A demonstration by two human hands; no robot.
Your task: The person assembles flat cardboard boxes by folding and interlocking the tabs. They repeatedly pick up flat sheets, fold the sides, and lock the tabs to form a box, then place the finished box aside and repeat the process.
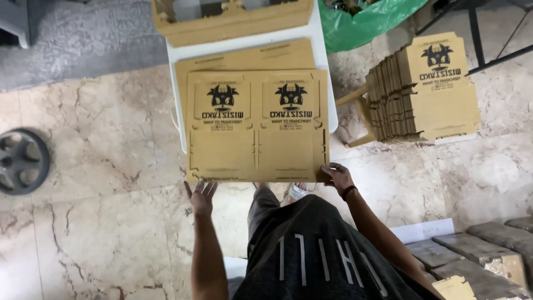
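A flat cardboard box blank lies on a white table, its near edge overhanging toward the person and its long axis running left to right. The left hand hangs open-fingered just under the near left corner; the right hand pinches the near right corner. Bare marble floor opens leftward.

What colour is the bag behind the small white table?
Bright green plastic bag, seen best in the head view, beyond the white table.

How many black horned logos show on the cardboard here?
3: two side by side on the flat cardboard sheet at the hands, one on the stack of flat sheets at right. Sheets beneath may hide more.
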